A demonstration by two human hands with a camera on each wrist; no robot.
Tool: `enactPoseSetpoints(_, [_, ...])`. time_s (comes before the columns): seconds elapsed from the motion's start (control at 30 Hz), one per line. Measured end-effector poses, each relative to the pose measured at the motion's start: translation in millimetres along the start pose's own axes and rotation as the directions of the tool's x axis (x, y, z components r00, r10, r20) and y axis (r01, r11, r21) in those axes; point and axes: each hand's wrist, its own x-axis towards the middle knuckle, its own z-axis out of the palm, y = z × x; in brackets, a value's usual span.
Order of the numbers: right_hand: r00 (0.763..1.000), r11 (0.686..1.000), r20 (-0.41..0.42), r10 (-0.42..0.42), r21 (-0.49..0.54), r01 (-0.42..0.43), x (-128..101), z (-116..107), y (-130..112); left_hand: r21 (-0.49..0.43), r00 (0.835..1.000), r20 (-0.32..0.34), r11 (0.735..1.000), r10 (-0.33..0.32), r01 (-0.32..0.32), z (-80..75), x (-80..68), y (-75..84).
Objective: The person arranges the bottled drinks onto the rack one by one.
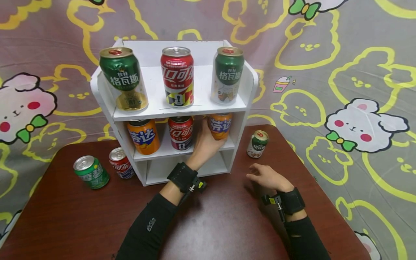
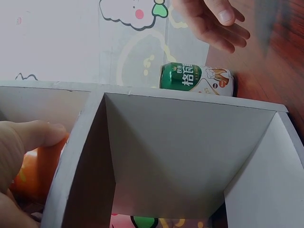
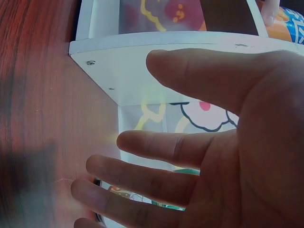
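On the right side of the middle shelf, my left hand (image 1: 208,139) grips an orange soda can (image 1: 220,126) from its left, with the thumb against it in the left wrist view. A red cola can (image 1: 180,133) stands just left of that hand, and another orange soda can (image 1: 144,137) is farther left. My right hand (image 1: 269,177) is held over the table with fingers extended and apart, holding nothing. Beyond its fingertips, a green-and-white can (image 1: 258,144) stands upright beside the white shelf (image 1: 240,139).
Along the top shelf stand a green-and-gold can (image 1: 124,79), a red cola can (image 1: 177,77) and a green-and-white can (image 1: 228,76). Left of the unit, a green can (image 1: 92,172) and a red can (image 1: 121,163) stand on the brown table (image 1: 81,224). A patterned cloth (image 1: 305,83) hangs behind.
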Motion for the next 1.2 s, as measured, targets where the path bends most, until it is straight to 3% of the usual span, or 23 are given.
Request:
enactPoseSetpoints(0.5, [1.000,1.000,0.002,0.022,-0.012,-0.022,2,-1,3,0.054,0.999,0.015,0.998,0.029,-0.030,-8.0,-9.4,2.7])
enactPoseSetpoints(0.6, [0.999,0.999,-0.011,0.041,-0.020,-0.041,1,-3,4,0.072,0.999,0.039,0.997,0.020,-0.023,-13.0,-18.4,4.2])
enactPoseSetpoints(0.73, [0.996,0.997,-0.047,0.078,-0.025,-0.079,-1,-8,9,0.115,0.993,0.120,0.993,0.011,-0.024,-24.0,-34.2,5.9])
enactPoseSetpoints(0.83, [0.988,0.991,-0.078,0.131,-0.026,-0.134,-1,-11,13,0.131,0.986,0.162,0.989,0.048,-0.070,-33.8,-47.4,5.9])
enactPoseSetpoints(1.03, [0.965,0.973,-0.124,0.230,0.000,-0.231,3,-15,21,0.047,0.971,0.176,0.984,0.163,-0.174,-54.5,-69.0,-5.2])
enactPoseSetpoints(1.2, [0.943,0.963,-0.193,0.270,0.069,-0.261,10,-16,29,0.104,0.946,0.292,0.979,0.141,-0.178,-73.3,-84.4,-16.8])
